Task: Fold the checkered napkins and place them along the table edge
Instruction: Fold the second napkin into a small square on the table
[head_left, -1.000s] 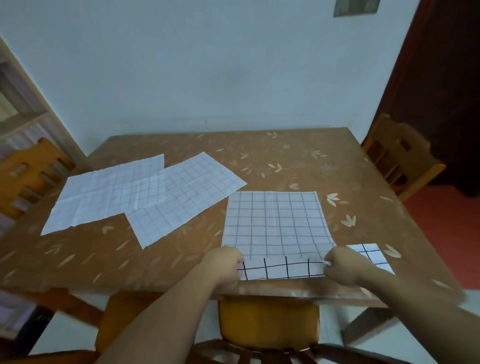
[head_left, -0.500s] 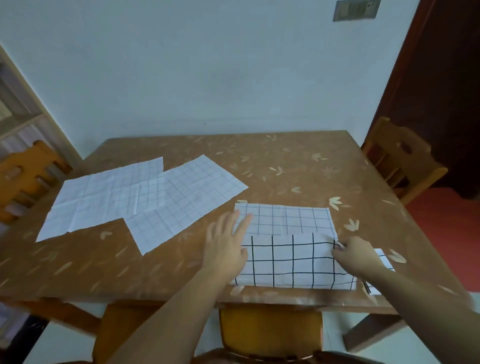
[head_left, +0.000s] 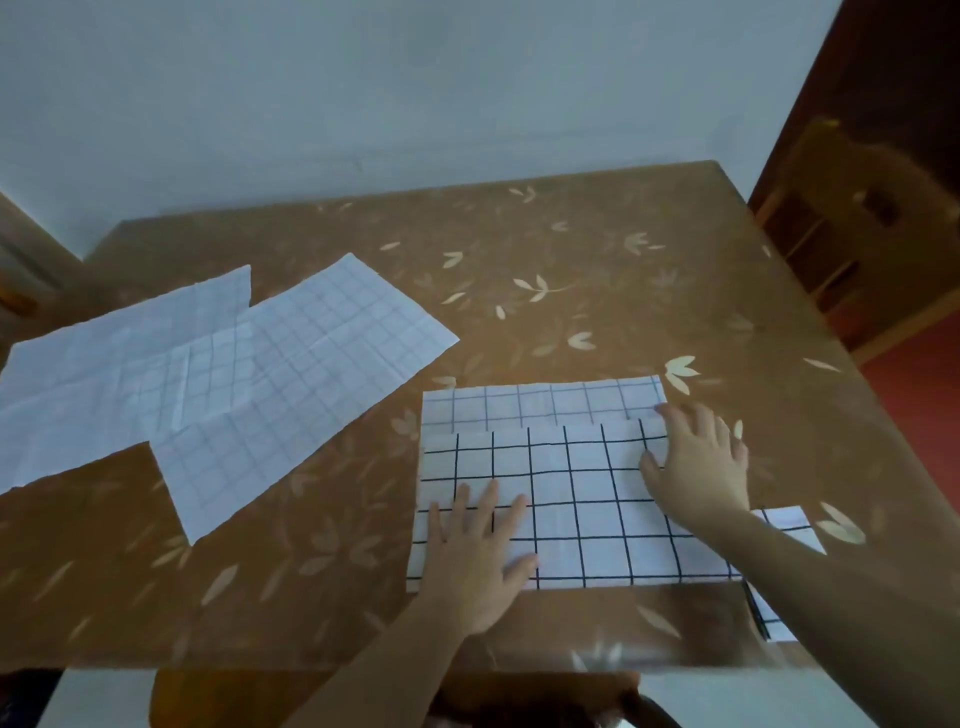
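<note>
A white napkin with a black grid (head_left: 571, 488) lies near the table's front edge, its near half folded up over the far half, leaving a strip of the pale underside showing at the back. My left hand (head_left: 478, 551) presses flat on the fold's lower left part, fingers spread. My right hand (head_left: 696, 462) lies flat on the fold's right end, fingertips at the folded edge. Two unfolded napkins lie pale side up at the left: one (head_left: 306, 384) angled in the middle, one (head_left: 104, 374) further left, overlapping. A small folded napkin (head_left: 784, 525) shows under my right forearm.
The brown table (head_left: 571, 291) has a leaf pattern and stands against a white wall. A wooden chair (head_left: 857, 234) stands at the right side, another chair (head_left: 363, 696) sits below the front edge. A dark doorway is at the far right.
The napkin's near edge was lifted and folded up over its far half. Both hands let go of the edge and now lie flat on the fold. The camera moved closer.
</note>
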